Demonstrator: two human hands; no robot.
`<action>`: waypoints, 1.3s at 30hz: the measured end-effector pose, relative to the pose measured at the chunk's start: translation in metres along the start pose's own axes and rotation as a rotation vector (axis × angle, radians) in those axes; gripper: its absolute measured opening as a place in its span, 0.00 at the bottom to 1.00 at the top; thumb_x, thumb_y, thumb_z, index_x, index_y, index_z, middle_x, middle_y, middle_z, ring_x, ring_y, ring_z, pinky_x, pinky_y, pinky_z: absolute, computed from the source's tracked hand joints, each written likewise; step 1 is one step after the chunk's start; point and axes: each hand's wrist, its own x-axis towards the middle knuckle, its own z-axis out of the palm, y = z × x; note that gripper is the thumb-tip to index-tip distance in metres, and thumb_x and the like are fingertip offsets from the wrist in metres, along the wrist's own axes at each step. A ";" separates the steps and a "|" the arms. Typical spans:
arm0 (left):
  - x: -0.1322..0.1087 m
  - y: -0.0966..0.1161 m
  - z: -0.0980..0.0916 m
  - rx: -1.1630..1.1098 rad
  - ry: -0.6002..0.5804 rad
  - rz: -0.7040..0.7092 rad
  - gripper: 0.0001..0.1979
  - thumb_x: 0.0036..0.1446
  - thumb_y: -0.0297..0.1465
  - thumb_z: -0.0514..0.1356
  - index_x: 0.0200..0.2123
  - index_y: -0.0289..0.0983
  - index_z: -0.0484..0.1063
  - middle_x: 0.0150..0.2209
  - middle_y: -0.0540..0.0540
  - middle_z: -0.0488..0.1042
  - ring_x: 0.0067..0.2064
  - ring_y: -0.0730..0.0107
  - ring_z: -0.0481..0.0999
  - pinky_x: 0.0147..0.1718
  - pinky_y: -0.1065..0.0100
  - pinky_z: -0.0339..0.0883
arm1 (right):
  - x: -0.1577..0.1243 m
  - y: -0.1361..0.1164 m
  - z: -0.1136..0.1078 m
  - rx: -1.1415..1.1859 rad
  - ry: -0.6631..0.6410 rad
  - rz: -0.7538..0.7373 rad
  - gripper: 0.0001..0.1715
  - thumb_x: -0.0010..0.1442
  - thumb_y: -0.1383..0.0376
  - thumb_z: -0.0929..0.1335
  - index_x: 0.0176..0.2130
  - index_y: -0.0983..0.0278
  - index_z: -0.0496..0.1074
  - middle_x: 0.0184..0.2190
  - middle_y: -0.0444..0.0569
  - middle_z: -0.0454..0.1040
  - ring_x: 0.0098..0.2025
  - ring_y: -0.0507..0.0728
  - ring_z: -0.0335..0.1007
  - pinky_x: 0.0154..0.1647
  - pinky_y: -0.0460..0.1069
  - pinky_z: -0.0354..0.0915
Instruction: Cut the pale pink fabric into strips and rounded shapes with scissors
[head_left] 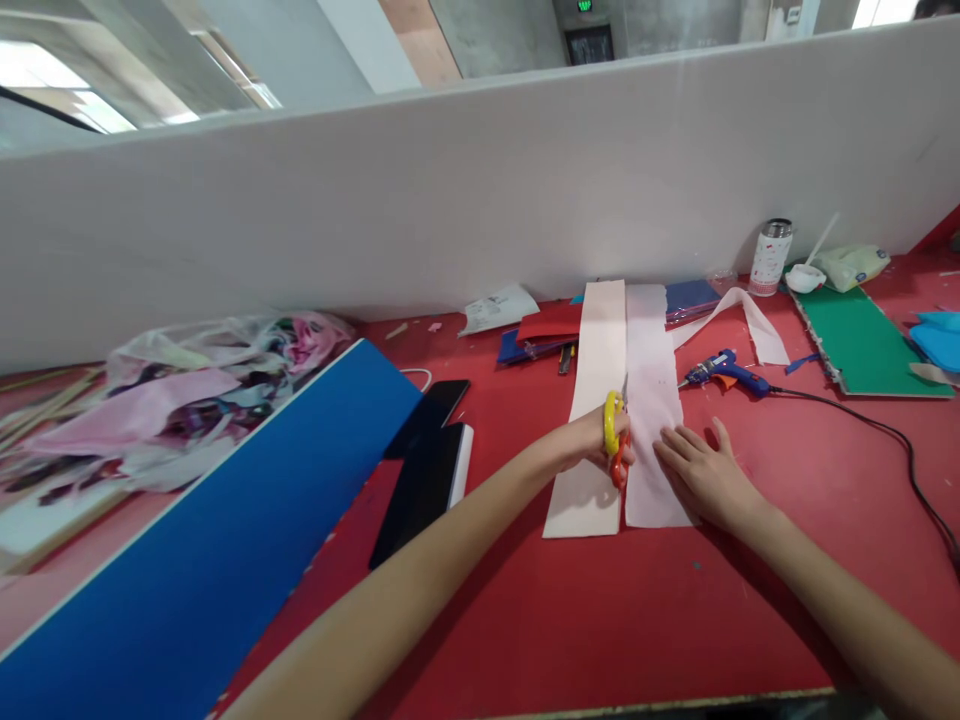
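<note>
My left hand (611,445) is closed around scissors (613,425) with yellow and red handles. Their narrow blades point away from me, along the seam between two long strips. Under that hand lies a stiff cream strip (598,350). Beside it, on the right, a pale pink strip (652,360) of soft-looking sheet lies lengthwise away from me. Resting flat on its right edge is my right hand (701,470), fingers spread and nothing held. A loose narrow pink strip (750,310) curls off behind it.
A blue glue gun (726,370) with a black cord lies right of the strips. Leftward are a tablet-like black device (420,490), a phone (431,410), a large blue board (225,540) and a bag of scraps (202,390). A bottle (771,258) and green board (870,345) stand far right.
</note>
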 end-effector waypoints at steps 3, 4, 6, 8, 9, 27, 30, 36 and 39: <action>0.002 0.003 -0.002 0.007 -0.009 0.009 0.07 0.55 0.33 0.52 0.28 0.35 0.63 0.23 0.45 0.75 0.19 0.68 0.73 0.24 0.63 0.72 | 0.001 -0.001 0.000 0.005 0.012 0.003 0.20 0.68 0.66 0.56 0.56 0.60 0.65 0.58 0.55 0.67 0.58 0.61 0.60 0.63 0.68 0.37; 0.002 0.005 -0.002 0.012 -0.009 0.007 0.07 0.55 0.32 0.52 0.28 0.35 0.63 0.23 0.45 0.74 0.19 0.68 0.73 0.24 0.64 0.72 | 0.001 -0.001 -0.001 0.006 0.013 0.005 0.19 0.68 0.65 0.56 0.55 0.59 0.65 0.57 0.55 0.67 0.58 0.61 0.60 0.63 0.69 0.37; 0.002 0.009 -0.002 0.022 -0.001 0.002 0.07 0.54 0.32 0.52 0.27 0.35 0.62 0.22 0.44 0.74 0.18 0.68 0.73 0.24 0.64 0.72 | 0.001 -0.002 -0.002 0.009 0.011 0.008 0.19 0.68 0.65 0.56 0.55 0.59 0.65 0.57 0.54 0.67 0.57 0.60 0.61 0.62 0.69 0.37; 0.002 0.013 -0.002 0.031 0.010 -0.001 0.07 0.55 0.33 0.52 0.27 0.35 0.62 0.22 0.45 0.74 0.18 0.69 0.72 0.25 0.64 0.72 | 0.001 -0.002 -0.002 0.012 0.004 0.009 0.19 0.68 0.65 0.57 0.55 0.59 0.65 0.57 0.54 0.67 0.58 0.60 0.60 0.62 0.69 0.37; 0.003 0.015 -0.002 0.034 0.014 -0.001 0.08 0.55 0.34 0.52 0.28 0.36 0.62 0.21 0.45 0.74 0.18 0.69 0.72 0.25 0.64 0.72 | 0.002 -0.002 -0.003 0.011 0.000 0.010 0.19 0.68 0.66 0.57 0.55 0.60 0.64 0.57 0.54 0.67 0.58 0.60 0.60 0.62 0.69 0.37; 0.005 0.017 0.010 0.091 0.098 0.081 0.08 0.50 0.27 0.54 0.20 0.36 0.60 0.13 0.51 0.65 0.14 0.73 0.67 0.16 0.71 0.66 | 0.000 0.000 0.001 -0.007 -0.023 -0.004 0.21 0.67 0.67 0.57 0.58 0.61 0.63 0.59 0.56 0.65 0.59 0.61 0.58 0.62 0.70 0.37; 0.004 0.018 0.011 0.089 0.106 0.077 0.07 0.51 0.26 0.53 0.21 0.36 0.60 0.13 0.51 0.65 0.14 0.72 0.68 0.17 0.70 0.67 | 0.000 0.000 0.001 -0.014 -0.023 -0.006 0.21 0.67 0.67 0.57 0.58 0.61 0.63 0.59 0.56 0.65 0.60 0.62 0.58 0.62 0.70 0.37; 0.001 0.016 0.008 0.054 0.064 0.046 0.02 0.55 0.28 0.51 0.29 0.37 0.59 0.19 0.47 0.73 0.17 0.69 0.71 0.21 0.67 0.71 | 0.001 -0.001 0.001 0.009 -0.017 0.003 0.20 0.67 0.67 0.57 0.57 0.61 0.63 0.59 0.56 0.65 0.59 0.62 0.58 0.62 0.71 0.35; -0.002 0.012 0.006 0.053 0.029 0.023 0.04 0.56 0.30 0.52 0.29 0.37 0.59 0.21 0.45 0.74 0.18 0.69 0.72 0.23 0.66 0.72 | 0.000 -0.001 0.001 0.018 -0.008 0.007 0.20 0.68 0.67 0.57 0.57 0.61 0.63 0.59 0.56 0.65 0.59 0.61 0.58 0.62 0.71 0.34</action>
